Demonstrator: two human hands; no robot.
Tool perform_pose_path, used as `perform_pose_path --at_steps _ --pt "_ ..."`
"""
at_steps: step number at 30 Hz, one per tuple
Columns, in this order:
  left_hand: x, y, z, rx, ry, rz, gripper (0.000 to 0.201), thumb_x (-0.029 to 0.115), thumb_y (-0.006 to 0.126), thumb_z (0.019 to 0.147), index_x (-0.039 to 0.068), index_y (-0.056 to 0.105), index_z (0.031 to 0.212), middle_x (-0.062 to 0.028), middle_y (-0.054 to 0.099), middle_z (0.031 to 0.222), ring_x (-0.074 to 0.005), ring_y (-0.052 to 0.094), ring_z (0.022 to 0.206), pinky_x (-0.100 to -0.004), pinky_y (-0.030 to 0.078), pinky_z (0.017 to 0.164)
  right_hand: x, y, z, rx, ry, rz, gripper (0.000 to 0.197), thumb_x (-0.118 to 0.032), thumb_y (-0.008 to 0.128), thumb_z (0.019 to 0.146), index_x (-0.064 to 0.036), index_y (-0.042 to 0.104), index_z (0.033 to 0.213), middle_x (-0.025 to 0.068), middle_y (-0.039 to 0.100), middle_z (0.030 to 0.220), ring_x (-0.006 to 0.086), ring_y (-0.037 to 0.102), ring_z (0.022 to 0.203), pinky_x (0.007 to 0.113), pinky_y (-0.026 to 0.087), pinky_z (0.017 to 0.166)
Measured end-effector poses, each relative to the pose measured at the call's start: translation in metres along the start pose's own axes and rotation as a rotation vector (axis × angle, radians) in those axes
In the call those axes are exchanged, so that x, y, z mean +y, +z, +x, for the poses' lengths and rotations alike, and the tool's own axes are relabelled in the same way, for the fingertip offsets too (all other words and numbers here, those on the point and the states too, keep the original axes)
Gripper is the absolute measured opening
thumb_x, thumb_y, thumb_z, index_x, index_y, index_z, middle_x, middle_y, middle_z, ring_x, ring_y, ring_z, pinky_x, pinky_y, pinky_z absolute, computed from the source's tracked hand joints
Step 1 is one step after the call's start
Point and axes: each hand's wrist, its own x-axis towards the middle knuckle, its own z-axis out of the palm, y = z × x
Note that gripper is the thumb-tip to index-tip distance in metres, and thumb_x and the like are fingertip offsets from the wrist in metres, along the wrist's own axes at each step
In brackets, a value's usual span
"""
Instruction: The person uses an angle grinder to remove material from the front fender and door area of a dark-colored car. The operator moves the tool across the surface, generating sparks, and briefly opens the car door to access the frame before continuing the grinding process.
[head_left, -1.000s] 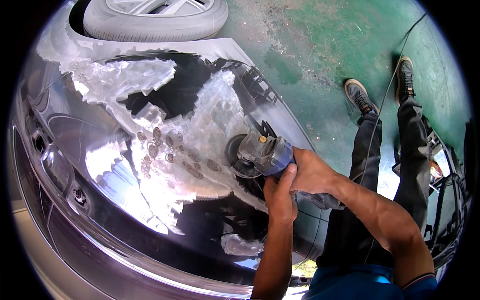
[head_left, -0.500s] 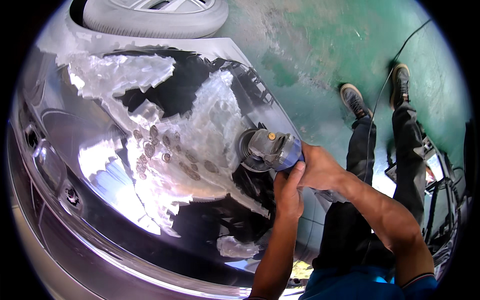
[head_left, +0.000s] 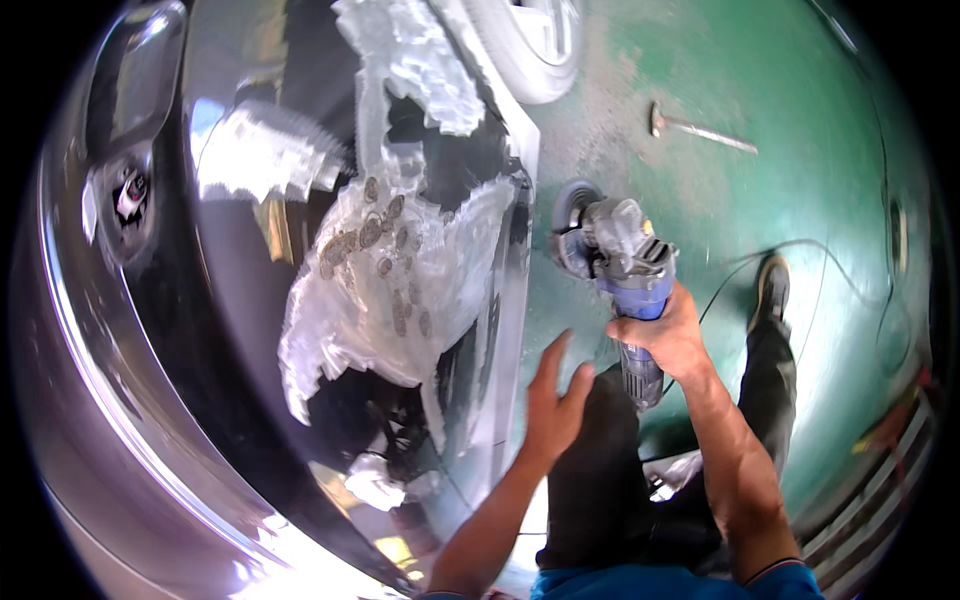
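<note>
My right hand (head_left: 672, 338) is wrapped around the blue body of an angle grinder (head_left: 640, 296). The tool's round disc (head_left: 576, 204) and grey head point away from me, over the green floor beside the car. Near the grinder, my left hand (head_left: 556, 405) is off it, with fingers apart and nothing in them. To the left is a dark car panel (head_left: 240, 350). Its paint is ground away in a large pale patch of bare metal (head_left: 450, 265), with several small brownish round marks clustered in the middle.
A hammer (head_left: 705, 133) lies on the green floor (head_left: 800, 190). A dark cable (head_left: 800, 243) runs across the floor to the right. The car's wheel (head_left: 548, 65) is at the top, and a door handle (head_left: 130, 85) is at the far left.
The grinder has come away from the car panel and now hangs to its right. My left hand has let go of it. The view has turned, bringing the hammer in.
</note>
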Motion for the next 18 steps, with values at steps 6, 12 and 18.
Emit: perform_pose_path --at_steps 6,12,18 --pt "0.014 -0.064 -0.064 0.525 0.381 0.94 0.058 0.011 0.075 0.086 -0.004 0.055 0.138 -0.0256 0.053 0.144 -0.0432 0.048 0.136 -0.0518 0.033 0.116 -0.013 -0.06 0.06 -0.049 -0.096 0.123 0.033 0.002 0.078 0.067 -0.0008 0.067 0.098 0.0036 0.067 0.084 0.013 0.062 0.073 0.03 0.05 0.068" --pt "0.016 -0.122 -0.025 1.106 0.409 1.506 0.056 0.028 0.055 0.103 -0.008 0.047 0.145 -0.0291 0.042 0.152 -0.0482 0.037 0.143 -0.0569 0.027 0.117 0.003 -0.077 0.135 -0.122 -0.212 0.144 0.043 -0.016 0.079 0.07 0.0025 0.064 0.106 0.0096 0.067 0.09 0.02 0.065 0.077 0.034 0.053 0.072" --pt "-0.014 -0.081 0.02 1.541 0.259 1.617 0.072 0.048 0.057 0.098 -0.002 0.045 0.148 -0.0268 0.036 0.157 -0.0446 0.03 0.148 -0.0577 0.019 0.12 0.009 -0.061 0.192 -0.249 -0.539 0.313 0.052 -0.018 0.077 0.074 0.0027 0.059 0.118 0.0126 0.067 0.092 0.0242 0.068 0.079 0.035 0.056 0.072"
